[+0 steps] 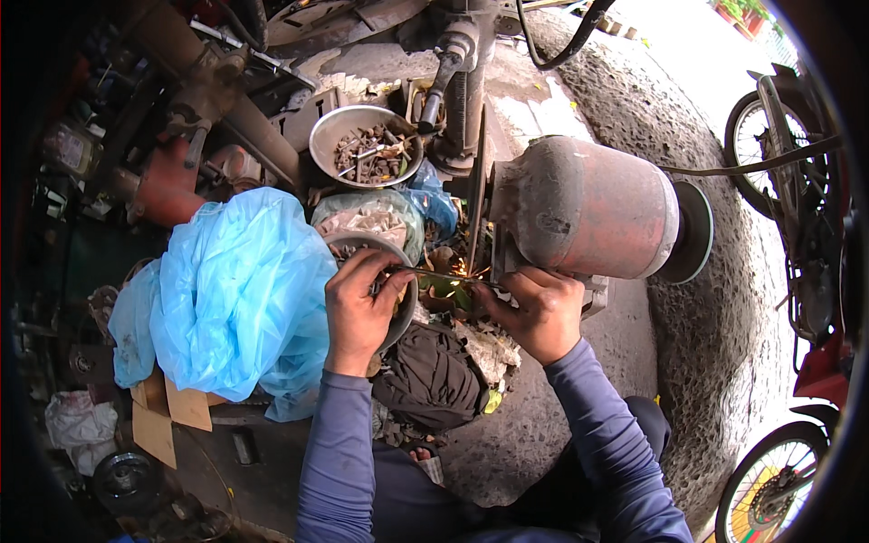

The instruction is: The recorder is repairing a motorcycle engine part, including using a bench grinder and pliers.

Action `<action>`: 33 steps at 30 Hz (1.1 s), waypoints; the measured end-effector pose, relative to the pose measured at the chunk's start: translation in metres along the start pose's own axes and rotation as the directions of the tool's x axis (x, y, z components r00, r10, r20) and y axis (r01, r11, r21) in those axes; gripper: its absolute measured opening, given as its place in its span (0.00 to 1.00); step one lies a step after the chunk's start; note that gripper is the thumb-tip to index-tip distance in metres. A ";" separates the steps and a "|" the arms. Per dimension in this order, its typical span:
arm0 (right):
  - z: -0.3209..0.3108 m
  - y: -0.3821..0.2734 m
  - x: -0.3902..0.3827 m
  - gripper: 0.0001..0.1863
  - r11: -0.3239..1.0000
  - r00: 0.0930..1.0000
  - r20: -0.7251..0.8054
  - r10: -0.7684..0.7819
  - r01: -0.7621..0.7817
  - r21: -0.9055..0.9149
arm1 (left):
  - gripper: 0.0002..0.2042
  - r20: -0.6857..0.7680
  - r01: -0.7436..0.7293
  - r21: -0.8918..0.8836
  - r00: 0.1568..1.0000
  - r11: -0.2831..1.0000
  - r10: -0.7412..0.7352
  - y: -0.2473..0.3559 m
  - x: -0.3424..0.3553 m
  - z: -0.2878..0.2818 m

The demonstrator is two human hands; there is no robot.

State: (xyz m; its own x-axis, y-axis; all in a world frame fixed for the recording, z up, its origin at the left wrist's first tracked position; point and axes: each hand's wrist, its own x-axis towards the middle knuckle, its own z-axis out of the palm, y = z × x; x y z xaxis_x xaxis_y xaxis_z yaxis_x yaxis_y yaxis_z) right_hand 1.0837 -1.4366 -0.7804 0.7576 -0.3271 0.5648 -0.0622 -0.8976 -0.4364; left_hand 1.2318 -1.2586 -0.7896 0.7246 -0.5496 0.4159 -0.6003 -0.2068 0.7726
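Observation:
A thin dark metal rod (436, 273) spans the gap between my two hands. My left hand (358, 306) pinches one end, above the rim of a grey bowl (405, 319). The other end is pinched by my right hand (545, 312), close under the body of a bench grinder (588, 206). Between the hands, the rod meets the lower edge of the thin grinding wheel (478, 195), and orange sparks (463, 269) show there. The wheel is seen nearly edge-on. My fingers partly cover both rod ends.
A metal bowl (317, 145) of bolts and scrap stands beyond my left hand. Blue plastic bags (244, 299) bulge at the left. Dark cloth (430, 376) lies below the hands. A second wheel (695, 233) sits on the grinder's right end. Motorcycles (797, 208) stand far right.

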 end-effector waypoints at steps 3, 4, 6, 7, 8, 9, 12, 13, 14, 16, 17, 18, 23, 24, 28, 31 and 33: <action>0.000 -0.002 0.000 0.12 1.000 1.000 0.014 0.012 -0.012 0.000 | 0.09 0.010 -0.001 0.027 1.000 1.000 0.001 -0.003 -0.001 -0.001; 0.001 -0.001 0.000 0.12 1.000 1.000 0.015 0.010 -0.010 -0.001 | 0.09 0.008 -0.001 0.026 1.000 1.000 0.000 -0.002 -0.001 -0.001; 0.003 0.001 -0.001 0.12 0.999 1.000 -0.007 -0.012 0.012 -0.033 | 0.09 -0.002 -0.007 0.017 1.000 1.000 0.007 0.001 0.000 -0.002; 0.002 0.002 -0.002 0.12 0.999 1.000 -0.007 -0.013 0.012 -0.032 | 0.09 -0.002 -0.006 0.018 1.000 1.000 0.006 0.002 0.000 -0.003; 0.001 0.002 -0.003 0.12 0.999 1.000 0.007 -0.019 0.020 -0.044 | 0.09 0.009 -0.005 0.011 1.000 1.000 0.005 0.004 0.001 -0.004; 0.001 0.002 -0.005 0.13 0.998 0.999 0.021 -0.026 0.027 -0.056 | 0.09 0.019 -0.004 0.004 1.000 1.000 0.004 0.006 0.001 -0.005; -0.008 0.003 -0.011 0.14 0.993 0.993 0.022 -0.120 0.120 0.000 | 0.09 0.121 -0.010 -0.043 0.993 0.999 0.015 0.008 -0.005 -0.017; -0.010 0.004 -0.017 0.14 0.985 0.985 0.039 -0.171 0.171 -0.014 | 0.09 0.125 0.027 -0.070 0.992 0.997 -0.018 0.015 -0.009 -0.023; -0.012 0.001 -0.018 0.14 0.985 0.985 0.038 -0.169 0.170 -0.013 | 0.09 0.126 0.026 -0.069 0.992 0.997 -0.017 0.020 -0.011 -0.029; -0.020 -0.004 -0.018 0.15 0.964 0.965 -0.022 -0.263 0.262 -0.047 | 0.09 0.193 0.005 -0.108 0.981 0.994 0.016 0.026 -0.015 -0.038; -0.024 -0.005 -0.019 0.16 0.961 0.961 -0.024 -0.274 0.273 -0.047 | 0.09 0.182 -0.009 -0.140 0.983 0.990 0.034 0.028 -0.017 -0.038; -0.028 -0.006 -0.020 0.16 0.961 0.962 -0.024 -0.273 0.271 -0.051 | 0.09 0.183 -0.010 -0.144 0.982 0.990 0.037 0.029 -0.018 -0.038; -0.033 -0.010 -0.021 0.17 0.961 0.961 -0.009 -0.276 0.276 -0.036 | 0.10 0.181 -0.008 -0.198 0.982 0.980 0.045 0.030 -0.022 -0.041; -0.033 -0.010 -0.021 0.17 0.960 0.961 -0.010 -0.277 0.277 -0.038 | 0.10 0.180 -0.010 -0.199 0.982 0.980 0.047 0.030 -0.022 -0.040; -0.028 -0.009 -0.021 0.16 0.961 0.962 -0.016 -0.273 0.272 -0.040 | 0.10 0.192 0.003 -0.181 0.981 0.983 0.032 0.030 -0.020 -0.041; -0.022 -0.009 -0.020 0.16 0.963 0.963 -0.029 -0.267 0.266 -0.041 | 0.09 0.199 0.019 -0.169 0.980 0.985 0.016 0.026 -0.018 -0.039; -0.018 -0.006 -0.019 0.15 0.964 0.964 -0.038 -0.263 0.261 -0.043 | 0.09 0.199 0.035 -0.176 0.980 0.984 0.001 0.019 -0.016 -0.036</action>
State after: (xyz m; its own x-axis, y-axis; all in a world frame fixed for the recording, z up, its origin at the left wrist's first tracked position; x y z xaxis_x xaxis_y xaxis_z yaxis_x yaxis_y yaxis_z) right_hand 1.0582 -1.4302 -0.7759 0.7219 -0.0905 0.6860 0.1105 -0.9636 -0.2434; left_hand 1.2205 -1.2243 -0.7642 0.6422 -0.7000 0.3123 -0.5055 -0.0805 0.8591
